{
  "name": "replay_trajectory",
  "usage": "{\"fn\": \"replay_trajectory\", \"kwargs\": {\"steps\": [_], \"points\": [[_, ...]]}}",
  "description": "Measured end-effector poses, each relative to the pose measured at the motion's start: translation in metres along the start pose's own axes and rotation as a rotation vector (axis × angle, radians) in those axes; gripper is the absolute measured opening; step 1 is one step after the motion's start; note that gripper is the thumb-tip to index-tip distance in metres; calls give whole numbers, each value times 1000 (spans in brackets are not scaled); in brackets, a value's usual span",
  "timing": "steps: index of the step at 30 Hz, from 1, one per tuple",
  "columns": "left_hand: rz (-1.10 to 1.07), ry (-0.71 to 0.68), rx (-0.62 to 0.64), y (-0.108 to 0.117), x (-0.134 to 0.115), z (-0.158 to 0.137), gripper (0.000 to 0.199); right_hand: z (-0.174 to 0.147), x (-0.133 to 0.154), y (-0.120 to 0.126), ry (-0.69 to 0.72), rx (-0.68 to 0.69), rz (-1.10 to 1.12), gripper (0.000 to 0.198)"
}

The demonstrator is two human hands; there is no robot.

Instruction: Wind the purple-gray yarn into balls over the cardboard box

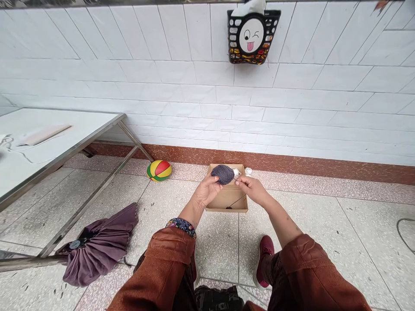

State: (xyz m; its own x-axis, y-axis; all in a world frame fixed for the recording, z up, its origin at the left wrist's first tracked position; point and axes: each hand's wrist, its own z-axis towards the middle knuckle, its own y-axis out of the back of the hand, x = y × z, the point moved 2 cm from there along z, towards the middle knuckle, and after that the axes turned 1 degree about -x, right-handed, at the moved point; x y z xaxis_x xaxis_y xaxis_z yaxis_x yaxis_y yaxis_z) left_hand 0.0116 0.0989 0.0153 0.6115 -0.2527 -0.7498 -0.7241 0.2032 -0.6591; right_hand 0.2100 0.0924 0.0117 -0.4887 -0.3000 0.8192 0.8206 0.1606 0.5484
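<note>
Rust-brown sleeves (165, 263) up close, dark yarn ball (223, 174) in hand over open box (225, 199)

Both sleeves stopped short of the hands, w/ a floral band (180, 225) showing nr the L wrist. L hand (209, 191) had the yarn ball cupped, thumb over its near side, holding it up above the box. Yarn looked slate grey w/ a purplish tinge, approx. egg-shaped, lying lengthwise L to R, strands wound close in neat curved bands. Smth white showed at its R end; too small to tell what. R hand (250, 188) was just beside that end, thumb & fingertips pinched narrow on a thin dark strand (239, 200), which also showed slanting down in the box to a small dark clump (229, 207).

Box was tan, shallow, on the floor btwn the person's shoes (266, 248) & the brown skirting (188, 154). White wad (248, 171) lay just beside its far R corner. Off to the L: red, yellow & green ball (159, 170) on the floor, then a purple pleated cloth bundle (100, 248) by the frame of a white-topped table (39, 122). Black basket (234, 36) w/ a winking face was up on the tiled wall.
</note>
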Motion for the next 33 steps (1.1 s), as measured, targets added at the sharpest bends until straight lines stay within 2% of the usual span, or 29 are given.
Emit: {"fn": "replay_trajectory", "kwargs": {"steps": [5, 7, 9, 12, 14, 16, 18, 20, 23, 26, 29, 33], "points": [[122, 52, -137, 13, 8, 6, 49, -12, 20, 9, 58, 73, 55, 25], [271, 65, -184, 15, 13, 7, 47, -16, 28, 11, 90, 120, 99, 26], [507, 63, -211, 17, 19, 5, 55, -18, 34, 14, 121, 149, 127, 26], [820, 84, -134, 14, 25, 0, 80, -15, 35, 16, 158, 130, 142, 26], [867, 127, 0, 8, 27, -6, 92, -10, 31, 17, 170, 66, 148, 24], [793, 154, 159, 0, 27, -13, 97, -4, 22, 18, 158, -18, 142, 23], [624, 167, 288, -9, 23, -19, 100, 0, 11, 17, 119, -72, 121, 23], [411, 159, 326, -16, 15, -23, 98, 3, 0, 15, 58, -75, 90, 24], [161, 95, 244, -16, 3, -21, 85, 3, -11, 12, -36, -59, 21, 26], [46, 5, 77, -7, -6, -11, 62, -1, -10, 9, -41, -31, -34, 26], [48, -35, -115, 9, -8, 0, 43, -6, 1, 7, 37, 45, -6, 25], [166, 21, -227, 23, -2, 6, 44, -11, 17, 8, 87, 108, 128, 24]]}}
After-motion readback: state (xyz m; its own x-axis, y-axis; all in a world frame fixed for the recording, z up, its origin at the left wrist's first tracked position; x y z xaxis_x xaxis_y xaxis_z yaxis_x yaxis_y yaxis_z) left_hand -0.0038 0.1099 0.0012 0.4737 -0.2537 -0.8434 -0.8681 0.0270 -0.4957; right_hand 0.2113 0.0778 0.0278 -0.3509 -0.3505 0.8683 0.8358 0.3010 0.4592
